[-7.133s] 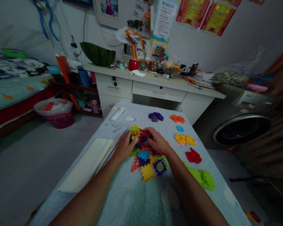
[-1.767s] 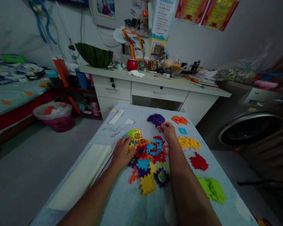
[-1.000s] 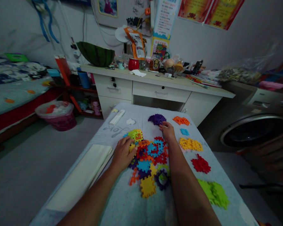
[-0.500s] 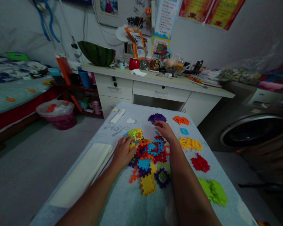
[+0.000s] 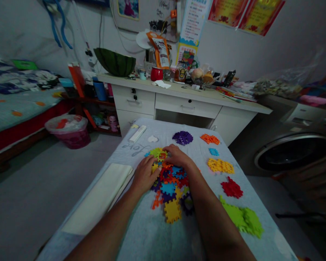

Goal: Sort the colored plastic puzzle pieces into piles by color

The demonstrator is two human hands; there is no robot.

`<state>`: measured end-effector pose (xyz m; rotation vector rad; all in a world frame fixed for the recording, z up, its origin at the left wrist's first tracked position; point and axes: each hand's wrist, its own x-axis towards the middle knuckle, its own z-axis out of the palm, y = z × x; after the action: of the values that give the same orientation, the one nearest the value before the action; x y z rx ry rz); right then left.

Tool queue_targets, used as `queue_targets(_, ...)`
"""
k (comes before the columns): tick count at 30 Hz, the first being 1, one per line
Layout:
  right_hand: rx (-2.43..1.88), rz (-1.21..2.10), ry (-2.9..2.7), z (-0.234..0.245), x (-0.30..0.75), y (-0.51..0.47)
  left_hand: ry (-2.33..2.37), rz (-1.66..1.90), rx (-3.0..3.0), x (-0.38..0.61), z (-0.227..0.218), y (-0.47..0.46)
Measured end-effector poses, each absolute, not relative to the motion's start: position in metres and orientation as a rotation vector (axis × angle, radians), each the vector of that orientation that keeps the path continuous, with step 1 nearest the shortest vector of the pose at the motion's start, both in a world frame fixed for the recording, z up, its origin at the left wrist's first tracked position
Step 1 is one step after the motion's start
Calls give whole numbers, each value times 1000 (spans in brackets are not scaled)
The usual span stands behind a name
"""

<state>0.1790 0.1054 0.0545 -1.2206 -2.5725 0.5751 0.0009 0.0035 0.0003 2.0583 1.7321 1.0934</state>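
Right hand (image 5: 178, 157) has moved from just beside the purple pile (image 5: 182, 137) to the far side of the mixed pile (image 5: 168, 188), next to the yellow-green square (image 5: 162, 156). Fingers half curled, tips over pieces; can't tell if it grips one. Left hand (image 5: 146, 174) is on the pile's left edge, part open, thumb apart from fingers; can't tell if it pinches anything.

Mixed pile sits mid-table: flat plastic tiles, toothed edges, overlapping at odd angles. Red, orange, blue, purple, yellow, green; some solid, some with cut-outs. Solid yellow square (image 5: 172, 211) lies at the near end.

Single-color piles down the right side of the table (image 5: 152, 239): orange (image 5: 210, 139), small blue (image 5: 213, 152), yellow (image 5: 221, 166), red (image 5: 232, 187), green (image 5: 243, 215).
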Motion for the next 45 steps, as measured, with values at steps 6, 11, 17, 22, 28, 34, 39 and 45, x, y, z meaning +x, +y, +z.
queue_targets(6, -1233, 552, -2422, 59, 177, 104, 1728, 1095, 2084, 2, 1, 3)
queue_targets(11, -1228, 718, -2242, 71, 185, 106, 1732, 1078, 2097, 2, 1, 4)
queue_targets(17, -1181, 776, -2037, 95, 230, 100, 1736, 1037, 2112, 2, 2, 5)
queue_targets(22, -1304, 589, -1950, 115, 301, 70, 1714, 1045, 2111, 0, -1, 6)
queue_targets(28, -1650, 575, -1921, 108, 389, 13, 1712, 1095, 2076, 0, -3, 9)
queue_targets(34, -1807, 555, -1884, 79, 435, -43, 1718, 1109, 2048, -1, -2, 11)
queue_targets(39, -1822, 506, -1868, 68, 445, -76, 1738, 1067, 2081, -1, -5, 11)
queue_targets(45, -1853, 442, -1860, 67, 440, -99, 1789, 1010, 2146, 3, -5, 12)
